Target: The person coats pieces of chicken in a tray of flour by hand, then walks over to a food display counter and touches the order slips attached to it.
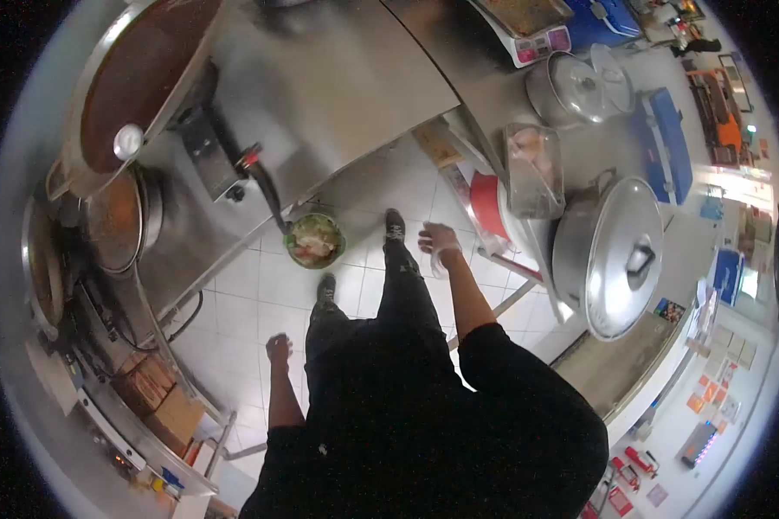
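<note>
My left hand hangs low over the tiled floor, fingers loosely bent and nothing visible in it. My right hand is held out to the right of my legs, fingers apart. Something clear, like thin plastic, shows around its palm and wrist. Between the counters, a green-rimmed basin stands on the floor beyond my feet, with pale and reddish pieces inside. To the right of my right hand are a red container and a clear tub with pale pinkish pieces.
A steel counter spans the upper left, with a black-handled device and a large pan of brown contents. On the right stand a big lidded pot, a smaller pot and a blue box. Cardboard boxes sit lower left.
</note>
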### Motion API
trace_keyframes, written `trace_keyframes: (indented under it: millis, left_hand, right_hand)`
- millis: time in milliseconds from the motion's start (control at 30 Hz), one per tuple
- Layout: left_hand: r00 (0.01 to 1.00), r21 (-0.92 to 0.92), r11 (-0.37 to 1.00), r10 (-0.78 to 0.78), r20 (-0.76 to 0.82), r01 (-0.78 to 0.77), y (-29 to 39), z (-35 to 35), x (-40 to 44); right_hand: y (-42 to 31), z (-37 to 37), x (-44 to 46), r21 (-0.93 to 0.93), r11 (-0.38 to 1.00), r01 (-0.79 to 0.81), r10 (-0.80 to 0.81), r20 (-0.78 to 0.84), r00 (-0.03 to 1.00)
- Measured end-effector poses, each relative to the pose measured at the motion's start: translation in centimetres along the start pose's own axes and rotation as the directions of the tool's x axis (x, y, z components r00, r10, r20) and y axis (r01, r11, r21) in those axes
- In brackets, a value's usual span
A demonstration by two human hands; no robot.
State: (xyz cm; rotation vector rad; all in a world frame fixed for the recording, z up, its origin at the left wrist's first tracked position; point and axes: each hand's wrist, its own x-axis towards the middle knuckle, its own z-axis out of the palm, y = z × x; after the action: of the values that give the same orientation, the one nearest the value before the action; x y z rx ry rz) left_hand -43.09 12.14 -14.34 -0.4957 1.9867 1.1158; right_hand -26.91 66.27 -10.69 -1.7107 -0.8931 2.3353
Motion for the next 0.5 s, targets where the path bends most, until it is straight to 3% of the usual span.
trace_keyframes:
  millis: [67,100,167,233,267,300,367,433,500]
  left_hand:
    - [0.954,-0.149,0.955,-0.274,-0.118,0.256,0.1,1.0,-4.6]
    - [0.975,-0.171,0.969,-0.197,-0.100,0.178,-0.2,1.7,-7.1]
    - [0.951,-0.145,0.950,-0.292,-0.099,0.277,0.1,3.8,-9.9]
    - [0.966,-0.034,0.967,-0.254,-0.042,0.253,-0.2,5.8,-11.4]
    - [0.956,0.031,0.956,-0.290,-0.052,0.292,1.3,7.4,-11.9]
    - [0.943,0.096,0.939,-0.326,-0.066,0.331,2.6,8.8,-12.4]
    - [0.969,0.258,0.935,-0.248,-0.018,0.244,5.3,10.7,-13.0]
    - [0.994,0.306,0.948,-0.104,0.023,0.092,7.0,11.8,-13.1]
    - [0.995,0.310,0.946,-0.100,0.015,0.090,9.6,13.4,-13.0]
  right_hand:
    - [-3.4,0.3,3.4,0.070,0.997,-0.019,0.018,0.014,1.000]
    - [-5.1,0.5,5.4,0.178,0.984,-0.002,0.010,-0.047,0.999]
    - [-8.0,-0.1,9.7,0.289,0.957,0.009,0.025,-0.114,0.993]
    - [-10.2,-1.1,13.9,0.678,0.722,0.141,-0.040,-0.162,0.986]
    - [-11.8,-0.9,15.3,0.684,0.716,0.139,-0.035,-0.164,0.986]
    - [-13.3,-0.8,16.5,0.750,0.619,0.233,-0.052,-0.258,0.965]
    - [-14.1,-1.2,18.5,0.812,0.443,0.379,-0.055,-0.397,0.916]
    - [-13.7,-2.5,20.6,0.848,0.371,0.378,-0.141,-0.351,0.926]
    - [-12.9,-3.6,22.4,0.883,0.309,0.352,-0.226,-0.292,0.929]
